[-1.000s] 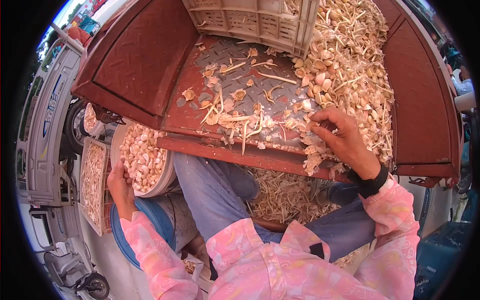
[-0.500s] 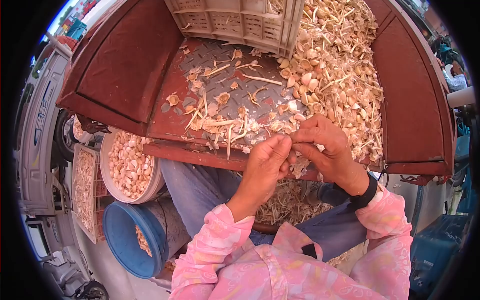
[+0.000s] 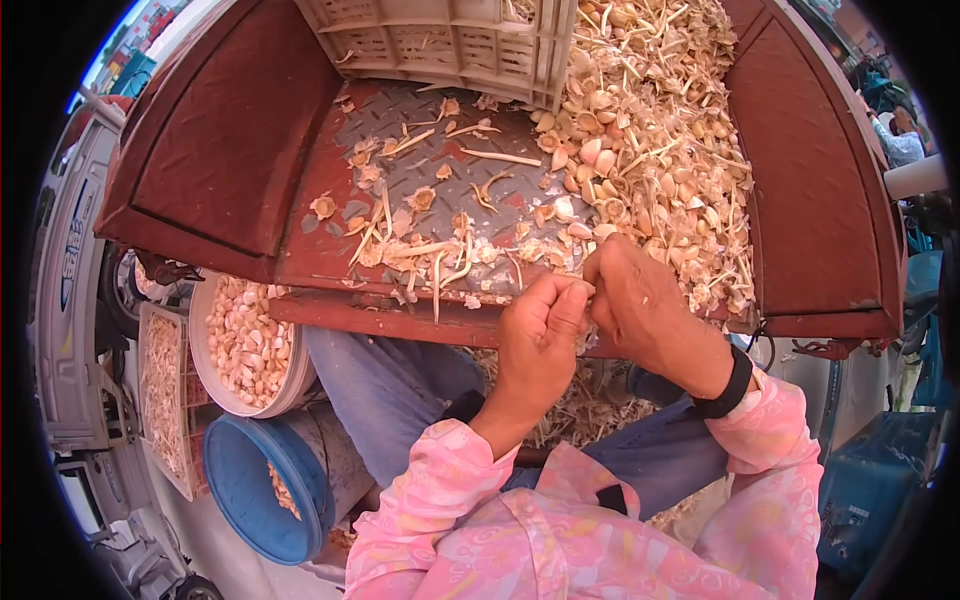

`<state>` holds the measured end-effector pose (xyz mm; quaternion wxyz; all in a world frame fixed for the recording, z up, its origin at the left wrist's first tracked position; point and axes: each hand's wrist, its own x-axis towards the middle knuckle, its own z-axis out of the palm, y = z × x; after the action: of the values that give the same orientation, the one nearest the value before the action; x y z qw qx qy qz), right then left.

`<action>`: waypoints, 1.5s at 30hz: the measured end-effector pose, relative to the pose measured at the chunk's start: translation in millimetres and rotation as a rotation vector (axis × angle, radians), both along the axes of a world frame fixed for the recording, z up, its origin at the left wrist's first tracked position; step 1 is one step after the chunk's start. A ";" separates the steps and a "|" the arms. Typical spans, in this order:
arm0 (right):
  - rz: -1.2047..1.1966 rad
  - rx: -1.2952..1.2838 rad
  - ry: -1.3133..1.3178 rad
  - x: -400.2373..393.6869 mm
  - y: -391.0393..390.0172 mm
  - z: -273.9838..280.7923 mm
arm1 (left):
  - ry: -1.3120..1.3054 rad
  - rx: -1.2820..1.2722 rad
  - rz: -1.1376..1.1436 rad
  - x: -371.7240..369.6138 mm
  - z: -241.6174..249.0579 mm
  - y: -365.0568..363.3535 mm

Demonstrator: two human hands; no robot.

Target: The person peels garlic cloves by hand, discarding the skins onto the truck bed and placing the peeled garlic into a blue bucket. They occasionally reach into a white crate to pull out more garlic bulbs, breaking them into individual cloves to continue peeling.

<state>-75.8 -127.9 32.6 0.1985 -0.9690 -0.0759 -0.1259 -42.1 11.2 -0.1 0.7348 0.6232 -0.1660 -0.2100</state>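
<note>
My left hand is closed, thumb pressed against the curled index finger. My right hand meets it at the fingertips, its fingers bent in a pinch. Between them shows a sliver of a small pale piece of garlic, mostly covered by the fingers. Both hands are held over the front edge of a red metal cart bed. Just beyond the right hand lies a heap of loose garlic cloves and husks. Dry garlic stems and skins are scattered ahead of the left hand.
A white plastic crate leans tilted at the back of the bed. Down to the left stand a white bucket of cloves, a blue bucket with some cloves, and a crate of scraps. Husks cover the ground between my legs.
The view has shifted slightly, so the cart appears further left. My hands stay together at the fingertips; the right hand has turned, its fingers now more curled and lower over the left thumb.
</note>
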 end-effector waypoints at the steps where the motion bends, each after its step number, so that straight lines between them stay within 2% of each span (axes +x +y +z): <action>1: -0.014 0.070 0.043 -0.9 -4.1 -3.0 | 0.215 -0.124 -0.055 2.3 4.3 2.9; 2: -0.026 0.136 0.086 -0.7 -8.4 -4.4 | 0.428 -0.253 -0.108 7.9 8.6 8.3; 3: -0.029 0.074 0.095 2.0 -12.7 -3.9 | 0.639 -0.384 -0.163 13.8 10.6 12.6; 5: -0.036 -0.040 0.118 10.7 -20.6 -3.8 | 0.811 -0.510 -0.231 23.6 8.1 17.8; 6: -0.082 -0.071 0.046 19.1 -25.8 -3.7 | 0.894 -0.571 -0.268 28.3 7.5 19.4; 8: -0.169 -0.129 -0.097 42.5 -39.0 -4.3 | 0.923 -0.622 -0.284 32.1 6.0 20.8; 11: -0.076 -0.512 -0.083 81.4 -59.3 -14.6 | 0.921 -0.644 -0.283 34.6 4.0 22.8; 14: -0.078 -0.603 0.090 97.9 -60.5 -16.4 | 0.895 -0.613 -0.267 35.5 4.9 26.3; 18: -0.015 -0.542 0.159 99.6 -61.7 -10.0 | 0.819 -0.495 -0.226 37.1 2.6 26.3; 21: -0.095 -0.150 0.190 86.3 -53.1 2.4 | 0.807 -0.431 -0.175 41.4 1.4 22.3; 24: -0.116 0.750 0.423 80.8 -60.1 0.8 | 0.802 -0.397 -0.151 48.3 -6.1 15.9; 28: -0.068 1.024 0.533 70.2 -53.4 15.5 | 0.741 -0.345 -0.153 54.3 -1.9 2.4; 31: 0.005 1.066 0.625 61.8 -40.8 15.8 | 0.750 -0.317 -0.168 56.3 2.0 -2.9; 34: 0.083 0.712 0.462 49.2 -23.9 19.3 | 0.729 -0.291 -0.177 53.9 -9.7 -2.0; 35: 0.148 0.472 0.263 46.9 -25.3 12.8 | 0.798 -0.336 -0.197 53.2 -11.6 -1.1; 38: -0.001 0.892 0.227 39.0 -17.2 7.7 | 0.979 -0.470 -0.225 49.4 -16.3 2.2; 41: -0.057 0.897 0.099 30.5 -21.8 -1.1 | 1.045 -0.616 -0.161 44.6 -20.9 0.9; 45: 0.004 0.490 0.169 18.3 -10.4 -1.4 | 0.955 -0.712 0.018 32.0 -21.8 -10.0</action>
<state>-57.5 -138.2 31.2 0.4331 -0.8990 -0.0283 -0.0588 -10.1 1.2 -21.8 0.8938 0.1765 0.1278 -0.3921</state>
